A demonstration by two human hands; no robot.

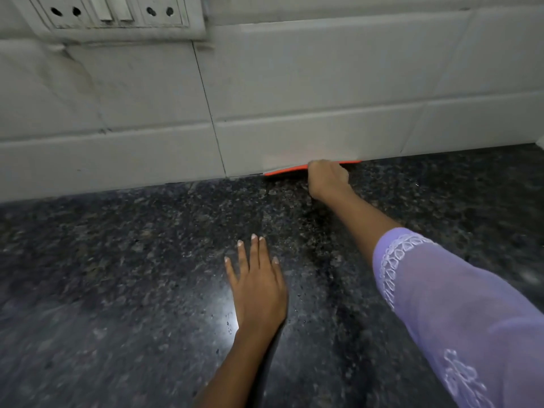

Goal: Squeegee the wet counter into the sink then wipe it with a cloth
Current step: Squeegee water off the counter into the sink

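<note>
Right hand (328,178) closed in a fist round an orange squeegee (285,170), arm stretched far across the dark speckled granite counter (117,260) to where counter meets wall. Blade showing as a thin orange strip on both sides of the fist, longer toward the left, a short sliver toward the right, lying along the foot of the white tiled wall (294,98) and touching or all but touching it (too blurred to tell which). Handle hidden inside the fist. Nearer than the grip, a lilac sheer sleeve (441,304) with white embroidered trim covering the upper part of that arm. Left hand (259,287) well back from the grip and a little to its left, palm down and flat on the counter, fingers spread and pointing toward the wall, holding nothing. Just left of that hand's wrist, a bright glare on the polished stone. High above and far left of the grip, a white switch-and-socket plate (114,13) set in the wall. Picture slightly smeared overall.
</note>
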